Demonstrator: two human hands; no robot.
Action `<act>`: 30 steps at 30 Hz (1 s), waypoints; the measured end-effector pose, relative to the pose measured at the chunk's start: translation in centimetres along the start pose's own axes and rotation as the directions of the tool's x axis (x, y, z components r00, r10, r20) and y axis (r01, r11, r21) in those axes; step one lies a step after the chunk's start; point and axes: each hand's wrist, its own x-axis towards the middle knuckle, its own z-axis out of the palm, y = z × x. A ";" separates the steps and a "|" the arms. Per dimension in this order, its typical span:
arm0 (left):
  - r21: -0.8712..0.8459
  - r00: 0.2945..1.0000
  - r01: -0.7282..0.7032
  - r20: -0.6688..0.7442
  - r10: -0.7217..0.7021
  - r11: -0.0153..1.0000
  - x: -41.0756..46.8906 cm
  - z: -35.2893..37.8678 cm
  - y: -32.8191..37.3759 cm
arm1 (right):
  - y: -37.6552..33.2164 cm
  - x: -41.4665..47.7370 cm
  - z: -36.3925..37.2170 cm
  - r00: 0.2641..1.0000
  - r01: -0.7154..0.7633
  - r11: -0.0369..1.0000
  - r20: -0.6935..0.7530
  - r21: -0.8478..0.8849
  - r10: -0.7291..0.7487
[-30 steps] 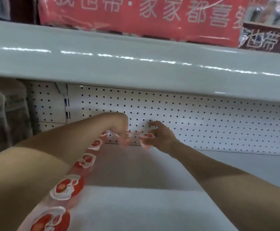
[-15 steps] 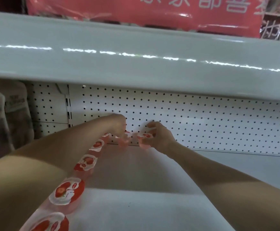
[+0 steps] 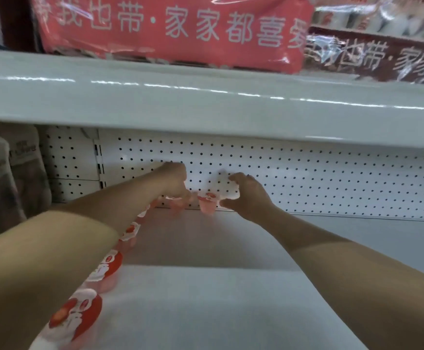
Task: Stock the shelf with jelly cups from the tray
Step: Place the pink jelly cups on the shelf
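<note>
Both my arms reach deep into the white shelf, close to the pegboard back wall. My left hand has its fingertips down on a pink jelly cup at the far end of a row. My right hand holds another pink jelly cup with a red-and-white lid, just right of the first. A row of several jelly cups with red strawberry lids runs along the shelf's left side under my left forearm, partly hidden by it. No tray is in view.
The upper shelf board overhangs low above my hands. Red plastic-wrapped packs with white lettering lie on top of it. Brownish packaged goods stand in the bay to the left. The pegboard closes the back.
My hands have stayed at the back of the shelf; the right-hand cup has shifted slightly. The camera tilted up a little, showing more of the red packs.
</note>
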 end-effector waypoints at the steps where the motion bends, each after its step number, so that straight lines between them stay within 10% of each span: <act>1: -0.023 0.999 -0.021 -0.024 0.020 1.000 -0.8 -0.2 0.9 | 0.6 -0.8 -0.9 1.000 -0.004 1.000 -0.016 -0.027 0.003; 17: -0.256 0.956 -0.211 -0.256 0.145 0.943 -18.9 3.2 33.2 | 19.2 -26.2 -24.1 0.951 -0.214 0.970 -0.253 -0.116 0.179; 30: -0.260 0.921 -0.388 -0.139 0.363 0.884 -31.7 14.3 58.2 | 37.0 -49.3 -36.2 0.840 -0.499 0.850 -0.334 -0.168 0.427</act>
